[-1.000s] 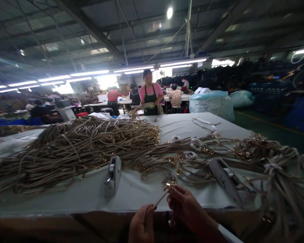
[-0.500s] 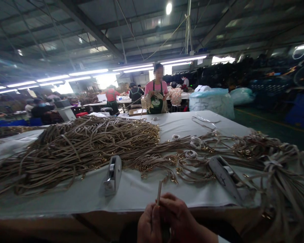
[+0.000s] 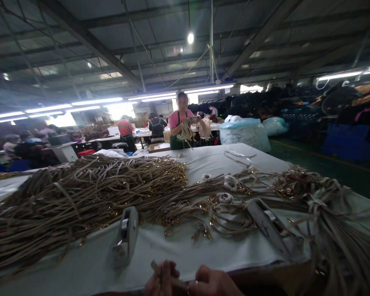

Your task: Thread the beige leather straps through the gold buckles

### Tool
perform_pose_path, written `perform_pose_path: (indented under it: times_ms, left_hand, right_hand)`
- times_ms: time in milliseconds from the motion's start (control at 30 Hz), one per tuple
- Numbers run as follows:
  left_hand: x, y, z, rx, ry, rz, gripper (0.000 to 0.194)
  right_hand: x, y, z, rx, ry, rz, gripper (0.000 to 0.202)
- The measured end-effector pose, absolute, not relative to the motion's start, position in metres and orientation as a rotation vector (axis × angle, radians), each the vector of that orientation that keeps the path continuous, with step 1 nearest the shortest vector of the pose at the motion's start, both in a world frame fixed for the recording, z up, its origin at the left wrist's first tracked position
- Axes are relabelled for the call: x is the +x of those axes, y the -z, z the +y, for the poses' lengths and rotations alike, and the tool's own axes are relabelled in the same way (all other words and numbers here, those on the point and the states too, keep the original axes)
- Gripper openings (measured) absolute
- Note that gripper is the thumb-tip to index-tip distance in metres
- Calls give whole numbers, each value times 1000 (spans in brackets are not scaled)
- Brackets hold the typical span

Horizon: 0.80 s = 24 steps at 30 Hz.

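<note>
At the bottom edge of the head view, my left hand (image 3: 164,279) pinches a narrow beige strap (image 3: 155,268), whose flat end sticks up past the fingers. The strap runs across to my right hand (image 3: 214,283), whose curled fingers close on its other part. A small bright glint shows by the right fingers; I cannot make out what it is. Both hands are partly cut off by the frame, just off the table's near edge. Nearest on the table (image 3: 160,246) are a grey tape dispenser (image 3: 126,236) at left and another tape dispenser (image 3: 273,226) at right.
A large heap of beige straps (image 3: 89,189) with gold-coloured clasps covers the table's left. A tied strap bundle (image 3: 329,213) hangs over the right edge. White rolls (image 3: 225,198) lie mid-table. Across the table a person (image 3: 180,123) in an apron holds a bunch of straps (image 3: 188,127).
My hands have moved down and apart, and the strap has tipped from upright to slanting between them. The camera view has tilted up and turned slightly right. The person opposite has shifted the bunch.
</note>
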<state>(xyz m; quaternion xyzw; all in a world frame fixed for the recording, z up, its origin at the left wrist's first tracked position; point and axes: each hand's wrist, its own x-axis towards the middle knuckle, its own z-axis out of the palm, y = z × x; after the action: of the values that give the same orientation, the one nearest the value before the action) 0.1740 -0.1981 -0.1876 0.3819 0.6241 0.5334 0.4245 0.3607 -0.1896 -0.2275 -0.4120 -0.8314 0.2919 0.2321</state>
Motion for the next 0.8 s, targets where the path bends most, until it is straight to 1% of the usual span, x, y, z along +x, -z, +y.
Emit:
perform_pose_path:
  times_ms: [33, 100, 167, 333, 367, 500, 633, 733, 800]
  left_hand:
    - [165, 184, -197, 904, -1356, 1560, 49]
    - [150, 177, -195, 718, -1436, 1478, 48]
    - [140, 173, -193, 518, -1518, 1295, 39]
    - [143, 180, -192, 294, -1584, 1068, 8]
    - [145, 184, -193, 262, -1597, 1022, 6]
    - [154, 199, -198, 205, -1623, 880, 21]
    - [170, 204, -205, 274, -1509, 866, 34]
    - [183, 202, -211, 316, -1403, 926, 37]
    - [187, 201, -214, 338, -1401, 964, 36]
  right_hand:
    - [363, 224, -191, -1076, -791, -2305, 10]
    - [368, 214, -194, -976, -770, -2244, 18]
    - [371, 204, -196, -905, -812, -2141, 23]
    - [372, 190, -195, -850, -846, -2059, 20]
    - [371, 190, -196, -850, -843, -2058, 20]
    - [368, 193, -195, -867, -831, -2061, 19]
    - [364, 197, -195, -885, -783, -2091, 20]
    - [363, 197, -197, -889, -741, -2176, 23]
    - [364, 196, -198, -891, -725, -2212, 24]
